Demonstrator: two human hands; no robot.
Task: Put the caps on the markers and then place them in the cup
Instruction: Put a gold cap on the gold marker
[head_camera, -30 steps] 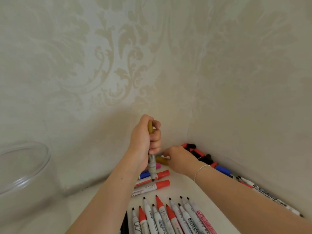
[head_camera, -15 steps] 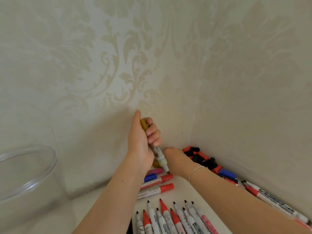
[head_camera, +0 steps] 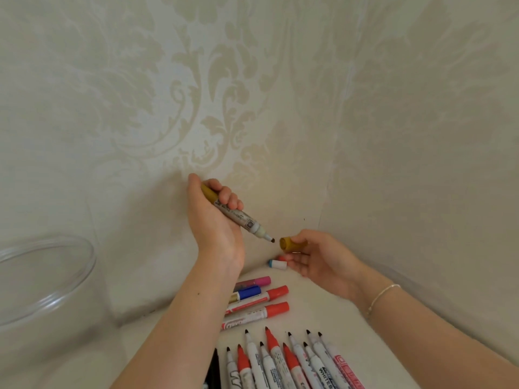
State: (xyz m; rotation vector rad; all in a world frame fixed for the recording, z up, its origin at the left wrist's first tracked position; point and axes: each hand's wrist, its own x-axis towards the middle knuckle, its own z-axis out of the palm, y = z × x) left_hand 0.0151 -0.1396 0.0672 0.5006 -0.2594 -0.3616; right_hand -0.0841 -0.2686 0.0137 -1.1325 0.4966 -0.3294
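Note:
My left hand (head_camera: 214, 220) grips an uncapped marker with a gold end (head_camera: 238, 216), its dark tip pointing down and right. A short gap away, my right hand (head_camera: 320, 259) pinches a gold cap (head_camera: 290, 244) with its open mouth facing that tip. The clear plastic cup (head_camera: 45, 279) stands at the far left. Several capped markers (head_camera: 258, 303) lie on the white surface below my left wrist, and a row of uncapped markers (head_camera: 283, 363) lies along the bottom edge.
A small white piece with a blue end (head_camera: 276, 263) lies just under my right fingers, next to something red. Patterned walls meet in a corner (head_camera: 323, 214) right behind my hands. My forearms cross the surface from the bottom.
My left hand tilted the marker so its tip points right. My right hand lifted off the surface with the gold cap and turned palm up. The camera tipped upward.

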